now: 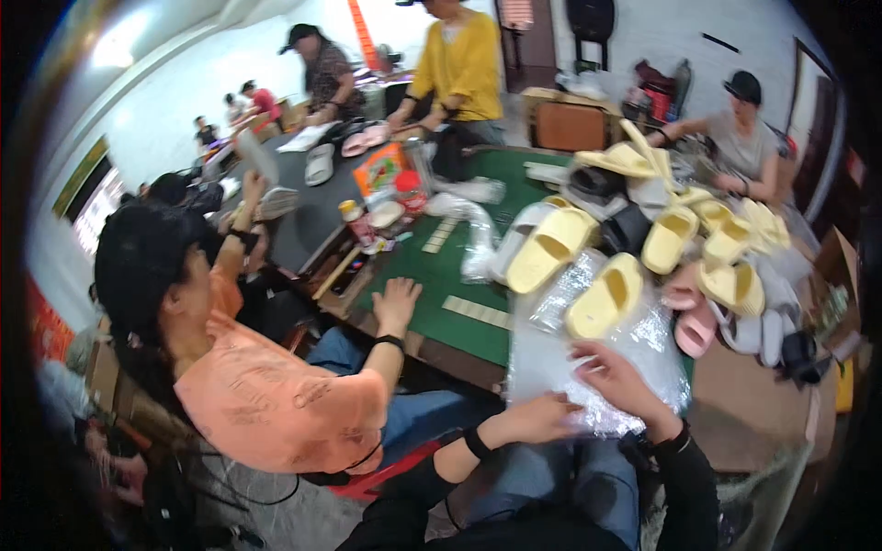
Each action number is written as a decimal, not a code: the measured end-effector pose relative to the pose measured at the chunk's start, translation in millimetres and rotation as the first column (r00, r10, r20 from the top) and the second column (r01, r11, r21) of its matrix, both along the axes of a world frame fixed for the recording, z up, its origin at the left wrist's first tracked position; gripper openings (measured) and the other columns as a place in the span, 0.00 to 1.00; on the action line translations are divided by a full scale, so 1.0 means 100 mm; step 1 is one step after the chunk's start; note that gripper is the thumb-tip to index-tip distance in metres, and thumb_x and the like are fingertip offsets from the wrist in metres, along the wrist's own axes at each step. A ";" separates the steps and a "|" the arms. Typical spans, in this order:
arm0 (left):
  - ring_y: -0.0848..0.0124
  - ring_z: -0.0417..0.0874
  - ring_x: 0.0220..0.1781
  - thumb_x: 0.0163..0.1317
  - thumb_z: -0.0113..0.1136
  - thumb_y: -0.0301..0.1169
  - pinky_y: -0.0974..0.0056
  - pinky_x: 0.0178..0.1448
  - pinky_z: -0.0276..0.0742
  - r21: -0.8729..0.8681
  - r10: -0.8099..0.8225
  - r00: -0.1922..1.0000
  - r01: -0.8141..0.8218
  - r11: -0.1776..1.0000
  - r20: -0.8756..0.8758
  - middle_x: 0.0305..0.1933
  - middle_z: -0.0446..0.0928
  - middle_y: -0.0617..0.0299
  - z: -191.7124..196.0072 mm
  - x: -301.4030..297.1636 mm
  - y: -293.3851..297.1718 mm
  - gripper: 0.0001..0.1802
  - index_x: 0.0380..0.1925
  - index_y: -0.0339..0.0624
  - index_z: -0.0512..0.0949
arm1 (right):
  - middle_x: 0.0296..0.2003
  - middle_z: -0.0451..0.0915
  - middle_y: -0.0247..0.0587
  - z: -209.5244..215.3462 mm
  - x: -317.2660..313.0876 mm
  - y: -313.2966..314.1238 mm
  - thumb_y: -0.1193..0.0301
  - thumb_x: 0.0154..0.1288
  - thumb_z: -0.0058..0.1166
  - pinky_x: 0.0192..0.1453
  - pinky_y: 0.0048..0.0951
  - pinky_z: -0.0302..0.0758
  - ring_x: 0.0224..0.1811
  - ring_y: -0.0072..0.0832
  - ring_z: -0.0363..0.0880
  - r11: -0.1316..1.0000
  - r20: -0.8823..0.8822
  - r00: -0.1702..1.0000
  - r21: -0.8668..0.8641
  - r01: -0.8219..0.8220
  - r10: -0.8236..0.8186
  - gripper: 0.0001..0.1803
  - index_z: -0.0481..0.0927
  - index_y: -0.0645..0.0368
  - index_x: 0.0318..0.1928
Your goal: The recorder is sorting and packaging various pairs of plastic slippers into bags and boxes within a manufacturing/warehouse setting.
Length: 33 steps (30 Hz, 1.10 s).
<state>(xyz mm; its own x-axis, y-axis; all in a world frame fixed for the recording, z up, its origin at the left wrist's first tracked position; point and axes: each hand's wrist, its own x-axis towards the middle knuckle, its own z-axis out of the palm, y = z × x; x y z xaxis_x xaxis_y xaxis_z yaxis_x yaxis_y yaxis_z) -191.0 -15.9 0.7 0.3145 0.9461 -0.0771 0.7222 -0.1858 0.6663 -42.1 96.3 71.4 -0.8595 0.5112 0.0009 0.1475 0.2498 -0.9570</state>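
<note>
Near the table's front edge, my left hand (537,419) reaches in low over the clear plastic bags (542,372). Its fingers point right, stretched out and slightly blurred, with nothing visible in them. My right hand (623,378) is just beyond it, above the same shiny plastic. The right fingers are loosely curled and apart, and I make out nothing held. Beyond my hands, a yellow slide sandal (604,298) lies on the plastic. Another yellow slide (548,250) rests farther back to its left, beside a whitish one.
A heap of yellow, black, pink and grey slides (726,234) covers the table's right side. At my left, a co-worker in an orange shirt (285,395) rests a hand on the green tabletop (459,354), near pale label strips (478,312). A red-lidded jar (410,191) stands farther back.
</note>
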 end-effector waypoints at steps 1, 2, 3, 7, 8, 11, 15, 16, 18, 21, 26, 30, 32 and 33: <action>0.53 0.74 0.54 0.61 0.60 0.38 0.50 0.58 0.70 -0.224 -0.090 0.970 0.142 0.964 0.228 0.56 0.72 0.51 0.13 -0.07 0.06 0.27 0.61 0.49 0.70 | 0.50 0.77 0.43 -0.10 -0.06 0.19 0.68 0.66 0.55 0.52 0.29 0.74 0.46 0.29 0.78 0.990 -0.017 0.997 0.113 0.079 -0.078 0.22 0.71 0.58 0.59; 0.53 0.74 0.54 0.61 0.60 0.38 0.50 0.58 0.70 -0.221 -0.054 0.975 0.103 0.970 0.216 0.56 0.72 0.51 0.14 -0.11 0.07 0.27 0.61 0.49 0.70 | 0.51 0.77 0.46 -0.08 -0.11 0.34 0.68 0.65 0.56 0.53 0.31 0.74 0.48 0.33 0.78 0.978 0.073 0.987 0.163 0.130 -0.144 0.23 0.71 0.58 0.60; 0.52 0.72 0.57 0.63 0.58 0.38 0.50 0.60 0.68 -0.137 0.136 0.936 -0.096 0.986 0.324 0.58 0.71 0.51 0.10 -0.15 0.11 0.27 0.62 0.48 0.69 | 0.52 0.76 0.49 -0.08 -0.13 0.50 0.68 0.64 0.56 0.55 0.33 0.73 0.50 0.37 0.78 0.957 0.155 0.962 0.220 0.188 -0.224 0.24 0.71 0.58 0.60; 0.50 0.67 0.62 0.64 0.57 0.38 0.52 0.65 0.63 0.509 0.293 0.936 -0.351 0.786 0.193 0.59 0.69 0.49 -0.34 -0.28 0.40 0.27 0.62 0.45 0.67 | 0.58 0.70 0.61 -0.44 -0.29 1.10 0.67 0.60 0.57 0.64 0.43 0.67 0.61 0.54 0.68 0.795 0.050 0.957 0.570 0.209 -0.287 0.25 0.73 0.55 0.59; 0.50 0.65 0.64 0.63 0.57 0.38 0.51 0.68 0.61 0.395 0.367 0.930 -0.348 0.850 0.030 0.60 0.69 0.48 -0.58 -0.26 0.47 0.26 0.61 0.46 0.69 | 0.61 0.65 0.65 -0.60 -0.36 1.26 0.65 0.59 0.58 0.64 0.44 0.67 0.62 0.56 0.67 0.741 0.158 0.906 0.638 0.209 -0.392 0.25 0.74 0.53 0.58; 0.49 0.64 0.65 0.62 0.58 0.40 0.47 0.69 0.58 0.168 0.375 0.918 -0.353 0.920 -0.126 0.62 0.68 0.48 -0.54 -0.11 0.50 0.27 0.61 0.47 0.69 | 0.66 0.52 0.74 -0.81 -0.45 1.44 0.63 0.58 0.57 0.65 0.49 0.67 0.64 0.65 0.61 0.699 0.309 0.789 0.686 0.202 -0.531 0.24 0.77 0.47 0.57; 0.44 0.55 0.72 0.61 0.59 0.42 0.43 0.72 0.52 0.296 0.449 0.865 -0.378 0.877 -0.225 0.69 0.59 0.46 -0.71 -0.03 0.41 0.30 0.63 0.49 0.67 | 0.68 0.50 0.70 -1.00 -0.55 1.58 0.63 0.60 0.54 0.61 0.57 0.68 0.61 0.70 0.62 0.691 0.372 0.723 0.695 0.198 -0.582 0.22 0.77 0.47 0.56; 0.41 0.48 0.74 0.62 0.58 0.43 0.40 0.74 0.47 0.236 0.420 0.876 -0.367 0.900 -0.238 0.72 0.53 0.45 -0.69 -0.03 0.43 0.31 0.64 0.50 0.66 | 0.69 0.48 0.70 -0.95 -0.54 1.59 0.63 0.60 0.53 0.60 0.57 0.69 0.62 0.66 0.63 0.676 0.376 0.699 0.707 0.207 -0.608 0.23 0.76 0.49 0.57; 0.41 0.46 0.75 0.62 0.57 0.44 0.39 0.74 0.45 0.229 0.420 0.870 -0.367 0.901 -0.258 0.73 0.52 0.45 -0.68 0.02 0.44 0.31 0.64 0.50 0.66 | 0.70 0.49 0.66 -1.09 -0.52 1.77 0.64 0.61 0.50 0.56 0.54 0.73 0.59 0.61 0.69 0.630 0.363 0.665 0.747 0.211 -0.653 0.22 0.76 0.61 0.53; 0.41 0.44 0.76 0.63 0.55 0.45 0.36 0.74 0.41 0.242 0.419 0.864 -0.359 0.901 -0.280 0.74 0.50 0.45 -0.79 0.05 0.48 0.31 0.65 0.50 0.64 | 0.70 0.51 0.61 -1.18 -0.44 1.96 0.65 0.61 0.50 0.53 0.53 0.74 0.56 0.63 0.71 0.670 0.302 0.727 0.686 0.283 -0.617 0.21 0.76 0.69 0.50; 0.41 0.43 0.76 0.64 0.54 0.46 0.35 0.74 0.40 0.258 0.442 0.848 -0.376 0.890 -0.292 0.75 0.47 0.45 -0.85 0.04 0.44 0.33 0.67 0.53 0.59 | 0.72 0.52 0.52 -0.68 -0.51 1.74 0.75 0.65 0.44 0.62 0.42 0.70 0.61 0.51 0.69 0.515 0.006 0.819 0.780 0.355 -0.573 0.18 0.72 0.71 0.53; 0.40 0.45 0.75 0.62 0.55 0.46 0.33 0.73 0.42 0.204 0.430 0.848 -0.382 0.901 -0.310 0.75 0.48 0.45 -0.70 0.09 0.49 0.35 0.68 0.53 0.58 | 0.70 0.54 0.54 -0.23 -0.43 1.60 0.73 0.67 0.45 0.64 0.38 0.68 0.64 0.53 0.65 0.568 -0.259 0.907 0.713 0.411 -0.331 0.21 0.67 0.73 0.57; 0.40 0.46 0.75 0.60 0.56 0.47 0.33 0.72 0.43 0.223 0.431 0.853 -0.377 0.899 -0.294 0.74 0.49 0.45 -0.67 0.10 0.51 0.36 0.68 0.53 0.60 | 0.68 0.55 0.56 -0.08 -0.35 1.52 0.73 0.69 0.44 0.63 0.37 0.67 0.64 0.52 0.65 0.600 -0.257 0.893 0.668 0.440 -0.369 0.21 0.66 0.72 0.59; 0.40 0.46 0.75 0.61 0.56 0.47 0.33 0.72 0.43 0.225 0.432 0.843 -0.376 0.899 -0.321 0.75 0.49 0.45 -0.65 0.12 0.51 0.36 0.68 0.52 0.60 | 0.67 0.57 0.58 -0.01 -0.32 1.47 0.72 0.71 0.44 0.63 0.36 0.67 0.63 0.50 0.66 0.629 -0.252 0.878 0.619 0.469 -0.407 0.21 0.65 0.71 0.60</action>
